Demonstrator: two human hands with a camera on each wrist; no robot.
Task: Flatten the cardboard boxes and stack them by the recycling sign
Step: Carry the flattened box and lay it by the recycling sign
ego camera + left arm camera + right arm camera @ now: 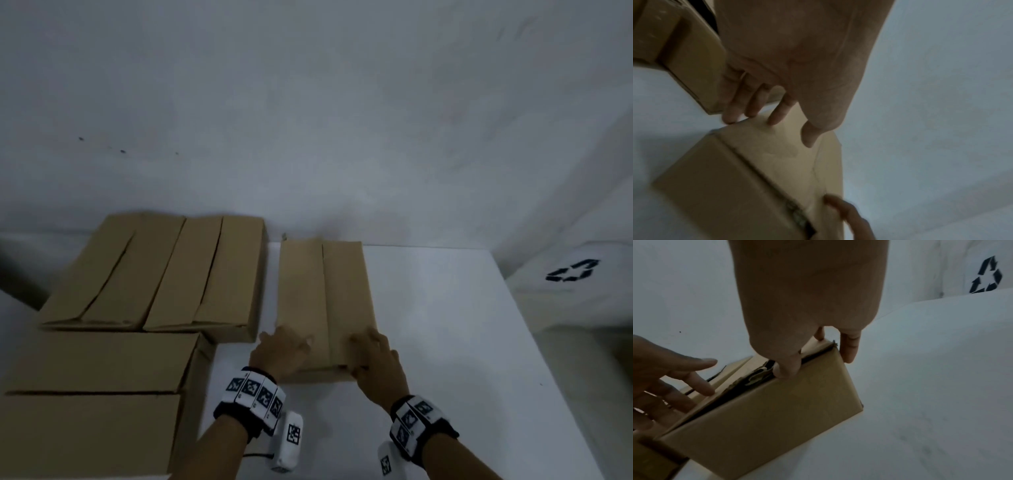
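A closed brown cardboard box (325, 294) lies on the white table (445, 325), its two top flaps meeting in a lengthwise seam. My left hand (287, 342) rests on the near left of its top; in the left wrist view the fingers (774, 116) lie fairly straight on the left flap near its edge. My right hand (366, 346) grips the near right corner: the right wrist view shows the thumb (787, 369) at the dark gap beside the right flap and fingers (847, 350) down the box's right side. The black recycling sign (573, 270) is on a white surface at the right.
Two closed boxes (113, 274) (212, 274) stand side by side at the back left against the wall. A larger box (96, 377) sits at the near left. White table surface stretches between the held box and the sign.
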